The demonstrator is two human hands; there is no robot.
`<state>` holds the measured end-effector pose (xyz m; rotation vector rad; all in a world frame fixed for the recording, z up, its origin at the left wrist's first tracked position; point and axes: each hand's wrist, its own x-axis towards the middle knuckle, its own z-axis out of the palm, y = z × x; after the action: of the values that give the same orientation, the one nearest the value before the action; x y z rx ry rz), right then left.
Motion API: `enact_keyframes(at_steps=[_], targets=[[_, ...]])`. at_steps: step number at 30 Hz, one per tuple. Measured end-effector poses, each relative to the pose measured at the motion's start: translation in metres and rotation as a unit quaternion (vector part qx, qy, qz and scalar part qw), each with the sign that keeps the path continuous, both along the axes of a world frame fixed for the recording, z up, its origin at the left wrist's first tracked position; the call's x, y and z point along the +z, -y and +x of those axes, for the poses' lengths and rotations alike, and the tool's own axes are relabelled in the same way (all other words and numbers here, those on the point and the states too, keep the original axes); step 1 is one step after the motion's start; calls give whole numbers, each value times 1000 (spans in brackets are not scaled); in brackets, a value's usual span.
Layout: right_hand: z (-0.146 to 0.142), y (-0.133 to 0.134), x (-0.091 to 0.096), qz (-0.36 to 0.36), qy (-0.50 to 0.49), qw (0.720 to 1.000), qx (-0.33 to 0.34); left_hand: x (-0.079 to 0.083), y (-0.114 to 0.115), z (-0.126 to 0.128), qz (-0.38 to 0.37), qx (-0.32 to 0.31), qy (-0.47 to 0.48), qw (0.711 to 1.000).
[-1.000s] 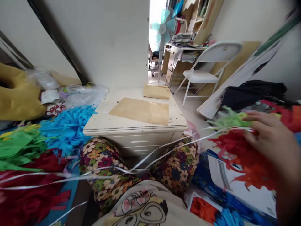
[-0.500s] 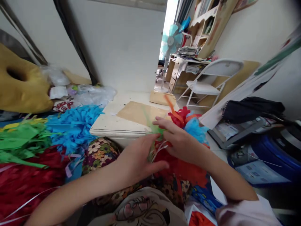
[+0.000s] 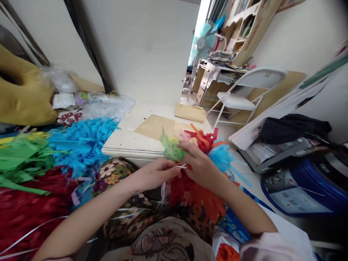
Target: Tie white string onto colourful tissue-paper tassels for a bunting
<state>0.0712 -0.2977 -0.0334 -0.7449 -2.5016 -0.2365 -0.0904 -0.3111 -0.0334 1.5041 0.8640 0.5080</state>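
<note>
My left hand (image 3: 157,174) is closed, with thumb and fingertips pinched on a thin white ribbon (image 3: 182,166). Close beside it, my right hand (image 3: 202,167) curls its fingers over a bunch of fringed paper tassels, right where the ribbon crosses it. Of this bunch, a light green tassel (image 3: 172,148), a red tassel (image 3: 205,140) and a blue tassel (image 3: 221,156) stick out above the hands. A red-orange fringe (image 3: 197,197) hangs below them over my lap. My right palm hides the middle of the bunch.
A low white table (image 3: 123,139) stands in front, with brown paper (image 3: 152,127) on it. On the left lie blue fringe (image 3: 84,141), green fringe (image 3: 27,156) and red fringe (image 3: 35,210). A blue tub (image 3: 301,188) and a white folding chair (image 3: 239,99) stand on the right.
My left hand has gone from spread fingers to a pinch on the white ribbon, beside my right hand. The tassel bunch has opened out, showing more green and yellow above the hands.
</note>
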Motion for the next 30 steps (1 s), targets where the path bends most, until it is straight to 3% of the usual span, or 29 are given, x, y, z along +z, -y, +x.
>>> enact_keyframes(at_steps=[2, 5, 8, 14, 21, 25, 30], targets=[[1, -3, -5, -20, -18, 1000, -1, -6, 3, -1, -103, -31, 78, 991], [3, -6, -14, -37, -49, 998, -12, -15, 10, -6, -239, -75, 154, 956], [5, -7, -23, -66, -82, 994, -14, -16, 16, -13, -292, -29, 218, 931], [-4, 1, -39, -236, -107, 964, -60, 2, 11, -15, -296, 49, 273, 914], [-12, 3, -63, -434, -234, 870, -25, 9, -3, 2, -259, 72, 242, 932], [-18, 3, -82, -440, -272, 856, -30, 5, -3, 11, -266, 83, 220, 935], [-23, 4, -86, -358, -302, 883, -24, 12, -2, 9, -261, 84, 213, 938]])
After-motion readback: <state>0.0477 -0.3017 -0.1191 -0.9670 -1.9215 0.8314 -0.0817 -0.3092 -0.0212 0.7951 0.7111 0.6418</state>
